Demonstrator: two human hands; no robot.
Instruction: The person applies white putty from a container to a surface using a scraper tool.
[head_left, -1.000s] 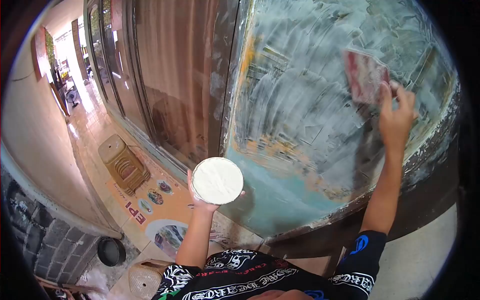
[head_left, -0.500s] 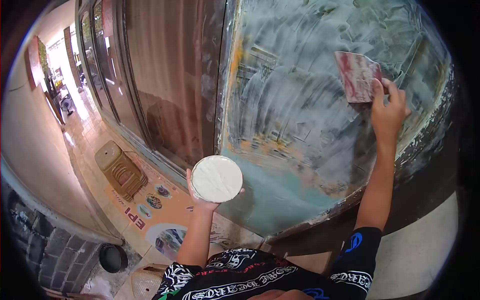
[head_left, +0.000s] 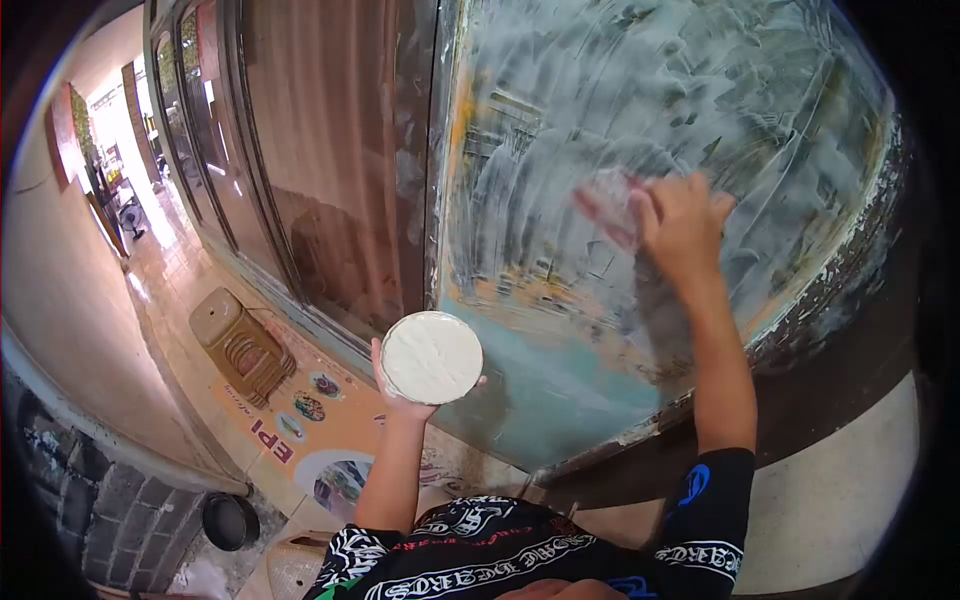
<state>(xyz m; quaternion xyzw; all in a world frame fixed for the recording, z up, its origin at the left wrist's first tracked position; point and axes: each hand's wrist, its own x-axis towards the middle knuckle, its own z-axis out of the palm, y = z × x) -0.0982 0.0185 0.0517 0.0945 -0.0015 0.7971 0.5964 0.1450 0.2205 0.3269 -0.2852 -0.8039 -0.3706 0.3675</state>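
My left hand [head_left: 408, 400] holds up a round container of white paste [head_left: 433, 357] from below, its thumb at the left rim and a fingertip showing at the right. The paste fills it to a nearly flat top. My right hand [head_left: 682, 222] grips a red and white scraper [head_left: 608, 207], which is blurred and lies against or very close to the wall panel [head_left: 560, 240]. White and grey smears cover most of the panel, with orange-brown patches at its left and lower edges and bare green below.
A brown stool [head_left: 240, 340] stands on an orange printed banner [head_left: 262, 412] at the left. Near the lower left are a black round tub [head_left: 230, 521] and a grey block wall [head_left: 130, 515]. A dark-framed window [head_left: 330, 150] adjoins the panel.
My right hand has moved left and slightly down across the panel with the scraper, which is now tilted differently. My left hand and the container have hardly moved.
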